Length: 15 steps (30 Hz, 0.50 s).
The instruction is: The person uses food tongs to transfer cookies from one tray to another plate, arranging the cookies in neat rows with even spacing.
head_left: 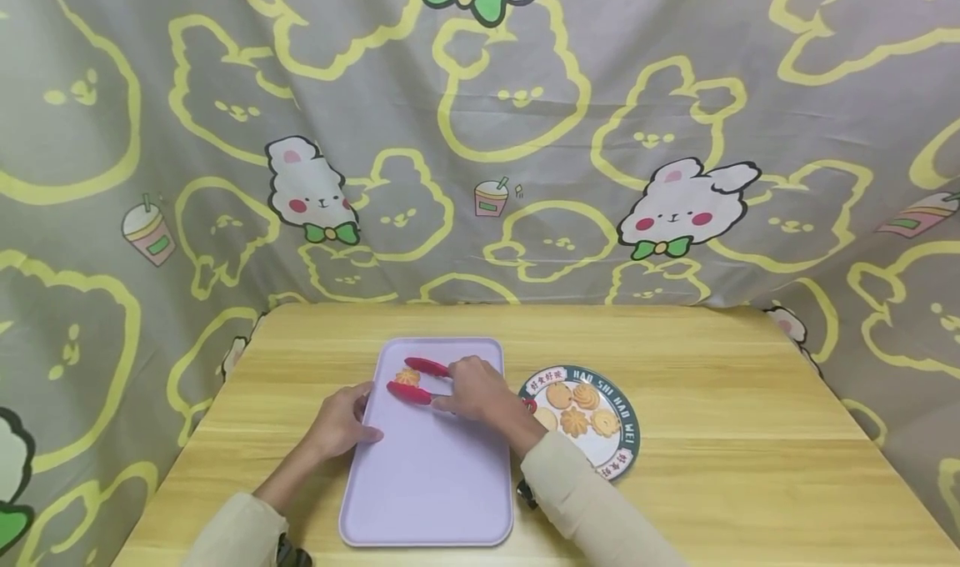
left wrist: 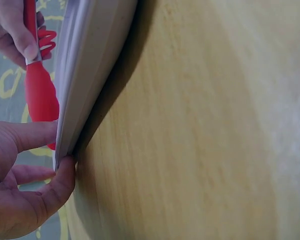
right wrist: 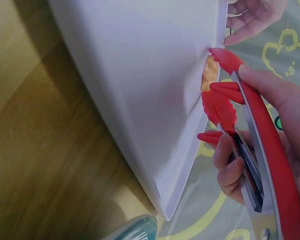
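My right hand [head_left: 477, 386] grips a pair of red-and-silver tongs [right wrist: 280, 165] above the upper part of a lilac tray [head_left: 427, 484]. Between the tong tips is a ridged, flower-shaped cookie [head_left: 407, 377], near the tray's far left; whether the tips squeeze it I cannot tell. At the tray's left edge, my left hand [head_left: 342, 423] holds the rim, and in the left wrist view its fingers [left wrist: 64, 182] lie on both sides of that rim. Right of the tray stands a round plate [head_left: 628, 442] with a green lettered border, bearing several cookies [head_left: 574, 422].
Tray and plate stand on a wooden table [head_left: 720, 484]. A grey curtain [head_left: 555, 283] with yellow bear outlines hangs behind the table and along both sides. The right forearm crosses over part of the plate's left side.
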Each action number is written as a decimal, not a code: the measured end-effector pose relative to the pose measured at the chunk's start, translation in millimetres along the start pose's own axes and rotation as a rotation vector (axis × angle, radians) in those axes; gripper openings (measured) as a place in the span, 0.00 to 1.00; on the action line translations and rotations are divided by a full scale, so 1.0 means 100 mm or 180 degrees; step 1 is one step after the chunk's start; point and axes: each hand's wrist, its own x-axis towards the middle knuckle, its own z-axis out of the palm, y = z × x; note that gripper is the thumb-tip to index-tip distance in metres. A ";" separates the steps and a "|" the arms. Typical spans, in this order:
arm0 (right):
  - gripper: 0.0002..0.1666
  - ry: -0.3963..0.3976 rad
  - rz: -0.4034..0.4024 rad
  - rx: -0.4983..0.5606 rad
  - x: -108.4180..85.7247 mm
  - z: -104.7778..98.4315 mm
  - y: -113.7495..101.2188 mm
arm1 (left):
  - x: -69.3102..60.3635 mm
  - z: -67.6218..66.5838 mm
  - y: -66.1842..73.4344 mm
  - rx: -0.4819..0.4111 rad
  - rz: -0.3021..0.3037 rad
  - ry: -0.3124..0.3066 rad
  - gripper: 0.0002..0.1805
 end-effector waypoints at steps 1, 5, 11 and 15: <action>0.25 -0.0009 0.0012 0.0017 0.00 0.00 0.00 | 0.00 0.00 0.00 0.0009 0.0002 0.0002 0.43; 0.26 -0.0027 0.0038 0.0066 -0.01 0.01 -0.01 | 0.00 -0.01 0.01 0.0010 0.0023 0.0001 0.43; 0.26 0.0018 -0.0033 0.0032 -0.01 0.02 -0.01 | 0.00 -0.01 0.01 0.0023 0.0051 0.0018 0.43; 0.27 0.0038 -0.0071 0.0026 -0.05 -0.01 0.00 | 0.00 0.00 0.00 0.0026 0.0016 0.0010 0.43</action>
